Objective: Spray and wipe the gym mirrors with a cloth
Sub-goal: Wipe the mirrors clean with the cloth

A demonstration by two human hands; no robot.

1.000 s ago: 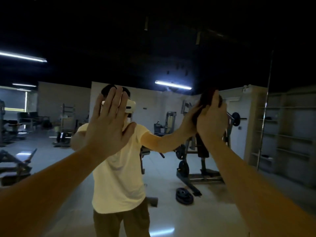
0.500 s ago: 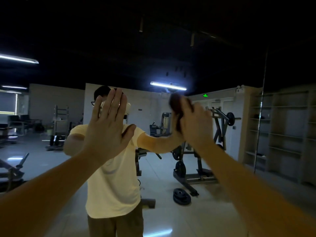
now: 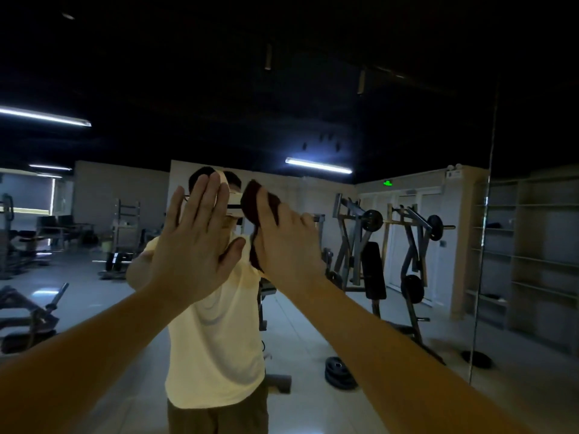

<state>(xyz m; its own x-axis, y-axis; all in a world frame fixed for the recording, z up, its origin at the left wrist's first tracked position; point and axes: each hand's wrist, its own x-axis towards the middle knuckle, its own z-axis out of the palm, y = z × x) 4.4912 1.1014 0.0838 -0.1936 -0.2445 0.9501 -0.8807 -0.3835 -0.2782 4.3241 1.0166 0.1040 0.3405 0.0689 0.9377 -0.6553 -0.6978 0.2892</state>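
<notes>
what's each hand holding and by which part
The right hand holds a dark cloth against the mirror, grip across its middle; cloth shows above and below the hand. The left hand holds nothing, flat and open.

The mirror (image 3: 407, 114) fills the whole view, a flat wall of glass close ahead. From the cloth (image 3: 250, 202) gripped in the right hand (image 3: 288, 245), bare glass runs free toward 12 o'clock and toward 3 o'clock, as far as the vertical seam (image 3: 489, 214). At 9 o'clock the left hand (image 3: 194, 245), raised flat with fingers straight, stands in the way (its thumb tip near the cloth's lower edge). Toward 6 o'clock both forearms cross the lower glass.
</notes>
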